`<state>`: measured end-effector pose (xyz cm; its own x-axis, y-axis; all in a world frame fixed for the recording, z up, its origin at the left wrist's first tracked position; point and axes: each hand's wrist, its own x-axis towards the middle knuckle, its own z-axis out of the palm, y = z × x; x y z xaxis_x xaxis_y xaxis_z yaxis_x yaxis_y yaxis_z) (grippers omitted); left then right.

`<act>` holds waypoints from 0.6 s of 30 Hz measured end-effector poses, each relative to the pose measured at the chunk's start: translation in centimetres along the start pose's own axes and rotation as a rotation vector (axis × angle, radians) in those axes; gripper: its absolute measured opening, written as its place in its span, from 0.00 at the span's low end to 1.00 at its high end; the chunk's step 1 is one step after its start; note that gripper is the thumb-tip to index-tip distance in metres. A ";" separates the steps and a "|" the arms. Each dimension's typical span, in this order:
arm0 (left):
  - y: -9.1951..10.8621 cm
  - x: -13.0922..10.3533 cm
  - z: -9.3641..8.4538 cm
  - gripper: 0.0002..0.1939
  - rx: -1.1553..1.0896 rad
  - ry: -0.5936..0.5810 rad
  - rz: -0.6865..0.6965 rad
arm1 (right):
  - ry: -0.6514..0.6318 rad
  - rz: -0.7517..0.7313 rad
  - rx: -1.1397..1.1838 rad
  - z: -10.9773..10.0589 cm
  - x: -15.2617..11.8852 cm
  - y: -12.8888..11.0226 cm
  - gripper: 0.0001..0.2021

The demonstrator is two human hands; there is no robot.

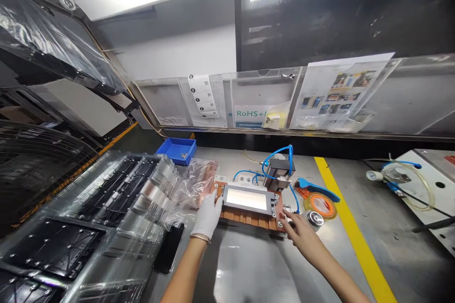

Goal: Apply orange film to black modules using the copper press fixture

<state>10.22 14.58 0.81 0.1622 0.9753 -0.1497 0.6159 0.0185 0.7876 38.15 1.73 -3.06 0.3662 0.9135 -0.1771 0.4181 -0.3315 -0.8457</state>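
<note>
Resting flat, the gloved left hand (208, 215) touched the left end of the panel (246, 198), fingers loosely spread. The bare right hand (300, 233) pressed extended fingers against the fixture (249, 218), grasping nothing.

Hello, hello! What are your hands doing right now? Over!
Left hand, gloved, on left end of the panel in the orange fixture. Right hand, bare, at fixture's right corner. Tape dispenser just right, blue hoses behind.

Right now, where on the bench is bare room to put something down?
Bare grey bench lies between the two forearms, below the brown fixture. Another patch lies beyond the yellow stripe. Crowded: the clear trays at left, and the tape dispenser beside the right hand.
</note>
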 end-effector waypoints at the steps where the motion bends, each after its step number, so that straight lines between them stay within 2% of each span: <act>1: -0.3 0.4 -0.2 0.19 0.003 -0.038 -0.033 | -0.003 0.047 0.058 0.8 0.5 -0.1 0.28; 3: -0.4 1.2 0.0 0.13 -0.012 -0.128 -0.088 | -0.020 0.137 0.177 2.4 1.5 -0.3 0.28; 5: 0.0 1.9 0.7 0.14 -0.052 -0.199 -0.156 | -0.026 0.205 0.296 3.9 2.3 -0.5 0.25; 7: 0.4 2.0 1.3 0.15 -0.113 -0.227 -0.231 | -0.004 0.246 0.401 4.9 2.4 -0.6 0.23; 9: 0.5 1.2 1.6 0.15 -0.181 -0.218 -0.283 | 0.039 0.268 0.486 5.4 1.4 -0.5 0.26; 12: 0.0 -1.8 1.5 0.18 -0.281 -0.179 -0.308 | 0.078 0.294 0.591 5.7 -2.1 0.1 0.35; 15: -1.0 -6.2 1.3 0.22 -0.368 -0.121 -0.320 | 0.087 0.344 0.666 6.2 -7.1 0.8 0.40; 18: -2.2 -10.4 1.2 0.26 -0.463 -0.049 -0.363 | 0.106 0.388 0.701 6.9 -11.6 1.0 0.37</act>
<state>8.13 4.16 -0.07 0.0467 0.8775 -0.4772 0.2397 0.4539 0.8582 28.56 -7.53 -5.33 0.4700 0.7248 -0.5037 -0.3608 -0.3630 -0.8591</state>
